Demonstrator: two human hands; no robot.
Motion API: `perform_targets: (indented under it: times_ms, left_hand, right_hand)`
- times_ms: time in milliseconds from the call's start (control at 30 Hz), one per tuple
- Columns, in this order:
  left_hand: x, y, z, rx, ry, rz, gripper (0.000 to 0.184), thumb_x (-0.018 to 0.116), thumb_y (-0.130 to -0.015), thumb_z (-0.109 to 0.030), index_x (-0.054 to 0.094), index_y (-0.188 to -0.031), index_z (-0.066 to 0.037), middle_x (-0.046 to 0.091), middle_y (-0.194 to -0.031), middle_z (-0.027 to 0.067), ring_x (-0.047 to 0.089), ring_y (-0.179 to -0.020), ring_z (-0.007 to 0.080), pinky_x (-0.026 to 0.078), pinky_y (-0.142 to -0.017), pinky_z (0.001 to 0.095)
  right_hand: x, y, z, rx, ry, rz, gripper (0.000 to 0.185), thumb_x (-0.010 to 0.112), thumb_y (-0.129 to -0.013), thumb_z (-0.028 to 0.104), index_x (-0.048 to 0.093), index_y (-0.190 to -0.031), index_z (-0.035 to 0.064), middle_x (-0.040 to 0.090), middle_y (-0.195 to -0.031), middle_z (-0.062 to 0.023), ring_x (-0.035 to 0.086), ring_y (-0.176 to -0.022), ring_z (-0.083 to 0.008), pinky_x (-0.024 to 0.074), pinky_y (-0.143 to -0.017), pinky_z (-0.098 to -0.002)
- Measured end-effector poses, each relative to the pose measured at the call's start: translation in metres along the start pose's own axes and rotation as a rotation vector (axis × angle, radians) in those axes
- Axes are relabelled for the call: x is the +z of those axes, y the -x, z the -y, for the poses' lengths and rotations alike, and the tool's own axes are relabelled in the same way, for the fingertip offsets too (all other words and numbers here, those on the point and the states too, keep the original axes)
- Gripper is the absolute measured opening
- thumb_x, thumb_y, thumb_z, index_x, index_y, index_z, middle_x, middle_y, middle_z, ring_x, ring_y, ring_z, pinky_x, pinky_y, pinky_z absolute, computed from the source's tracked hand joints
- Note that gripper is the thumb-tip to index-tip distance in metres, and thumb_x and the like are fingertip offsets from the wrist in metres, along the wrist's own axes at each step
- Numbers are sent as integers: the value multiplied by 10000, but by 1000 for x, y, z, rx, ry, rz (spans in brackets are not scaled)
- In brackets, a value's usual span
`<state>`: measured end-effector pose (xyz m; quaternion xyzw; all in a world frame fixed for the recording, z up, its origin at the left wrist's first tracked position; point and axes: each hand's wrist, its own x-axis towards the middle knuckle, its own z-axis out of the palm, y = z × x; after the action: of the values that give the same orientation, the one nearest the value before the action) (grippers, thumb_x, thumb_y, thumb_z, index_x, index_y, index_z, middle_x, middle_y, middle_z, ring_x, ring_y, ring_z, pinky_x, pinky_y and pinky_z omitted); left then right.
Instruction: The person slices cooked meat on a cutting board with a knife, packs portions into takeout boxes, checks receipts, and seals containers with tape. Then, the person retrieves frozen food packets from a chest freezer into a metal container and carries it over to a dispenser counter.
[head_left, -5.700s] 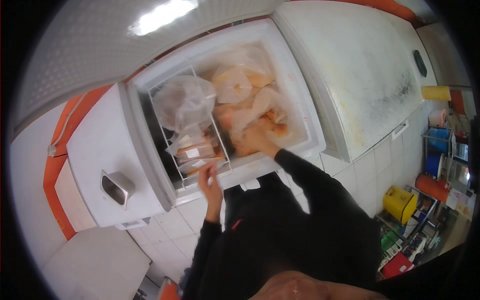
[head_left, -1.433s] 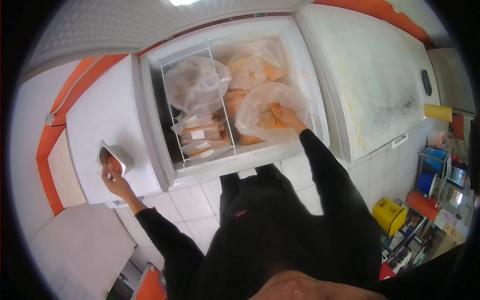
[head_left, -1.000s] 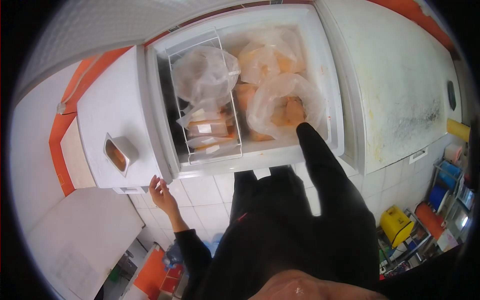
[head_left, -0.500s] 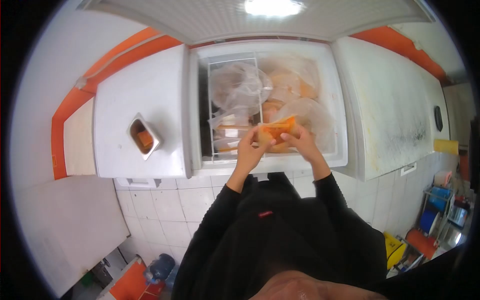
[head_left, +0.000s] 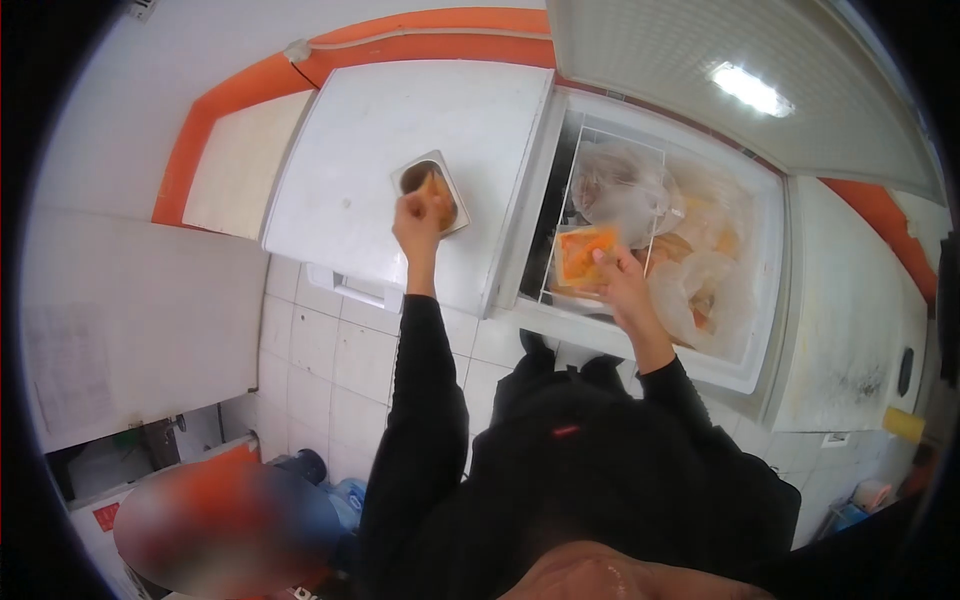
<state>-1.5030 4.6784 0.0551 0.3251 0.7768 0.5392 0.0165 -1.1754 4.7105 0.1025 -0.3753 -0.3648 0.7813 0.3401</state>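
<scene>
At the left edge, a large, pale, flat panel (head_left: 150, 330) is seen, and beyond it an orange painted band (head_left: 430, 45) is carried along the wall. Next, on a white, smooth-topped chest (head_left: 450, 110), a small, silvery, rectangular metal container (head_left: 457, 190) is set, its mouth turned upward. Inside its mouth the left hand (head_left: 418, 222) is held, and at the narrowed fingertips a small orange piece (head_left: 431, 186) is pinched; its outline is blurred.

To the right, a white open freezer (head_left: 720, 373) is seen, its pale, textured lid (head_left: 660, 60) raised at the far side. In its left part a white wire basket (head_left: 622, 139) is fitted, in which a cloudy, clear plastic bag (head_left: 620, 185) is placed at the far end. Above the basket's near end, a flat, squarish orange packet with a paler border (head_left: 583, 255) is gripped by the right hand (head_left: 622, 285), with the thumb laid on its face. Just right of that hand, a translucent, open-mouthed bag (head_left: 690, 285) is seen in the freezer. Farther right, a white chest with dark smudges (head_left: 845, 310) is partly cut off by the dark border, and by its near edge a yellow roll-like object (head_left: 903, 424) is seen.
</scene>
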Motion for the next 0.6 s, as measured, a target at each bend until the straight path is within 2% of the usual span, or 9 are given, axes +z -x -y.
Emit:
perform_targets:
  times_ms: [67, 100, 167, 267, 333, 400, 433, 567, 600]
  left_hand:
    - [9, 0, 12, 167, -70, 41, 547, 749, -764, -308, 544, -1148, 23, 604, -1075, 126, 585, -946, 205, 482, -749, 337]
    - [-1, 12, -26, 223, -171, 22, 552, 731, -784, -298, 532, -1199, 7, 570, -1159, 134, 560, -1032, 207, 468, -794, 347]
    - [-10, 46, -78, 40, 167, 307, 502, 727, -796, -256, 548, -1186, 4, 608, -1105, 127, 576, -1010, 197, 470, -804, 346]
    - [-7, 93, -104, -278, 461, 1069, 367, 759, -769, -171, 636, -1055, 23, 666, -889, 65, 622, -842, 144, 492, -731, 284]
    - [-4, 98, -117, -346, 469, 1147, 319, 760, -766, -163, 657, -1006, 21, 658, -853, 53, 622, -737, 122, 496, -655, 254]
    - [-4, 79, -104, -230, 336, 1044, 280, 748, -774, -137, 655, -985, 21, 656, -823, 57, 622, -677, 123, 504, -606, 243]
    - [-9, 64, -102, -246, 346, 921, 159, 696, -821, -135, 651, -910, -11, 660, -839, 43, 626, -743, 110, 502, -664, 251]
    - [-13, -5, -61, -32, -23, 142, 336, 745, -793, -303, 650, -845, 16, 661, -764, 76, 642, -690, 133, 535, -606, 280]
    - [-8, -29, -14, 56, -379, 29, 464, 690, -801, -435, 656, -898, 17, 678, -793, 131, 657, -716, 286, 521, -676, 347]
  right_hand:
    - [1, -4, -9, -23, 6, 1, 275, 525, -941, 162, 528, -1164, 2, 598, -1090, -96, 637, -942, -198, 592, -690, -329]
    - [2, -3, -7, -46, 68, 15, 286, 546, -930, 158, 533, -1166, -2, 600, -1084, -93, 632, -942, -186, 583, -701, -320]
    - [4, 3, -6, -82, 187, 35, 310, 587, -906, 149, 544, -1169, -11, 605, -1071, -85, 622, -941, -162, 564, -722, -300]
    - [1, -1, -18, -289, 473, 102, 381, 648, -866, 150, 541, -1194, -12, 618, -1027, -78, 613, -907, -134, 519, -757, -277]
    - [9, 5, -4, -294, 450, 95, 402, 675, -841, 151, 552, -1199, 16, 621, -975, -59, 597, -860, -113, 483, -763, -259]
    - [3, 17, 17, -271, 398, 54, 398, 680, -833, 140, 562, -1199, 39, 624, -959, -51, 593, -842, -106, 482, -745, -249]
    - [-12, 22, 24, -282, 479, -10, 351, 613, -875, 89, 554, -1220, 57, 626, -938, -42, 582, -804, -87, 472, -732, -222]
    - [-157, 33, 28, -368, 656, -499, 265, 604, -879, 107, 596, -1140, 61, 639, -864, -33, 594, -792, -97, 475, -694, -233]
    - [-212, 34, 21, -354, 716, -667, 231, 605, -878, 116, 611, -1103, 62, 644, -849, -31, 599, -792, -99, 480, -683, -247]
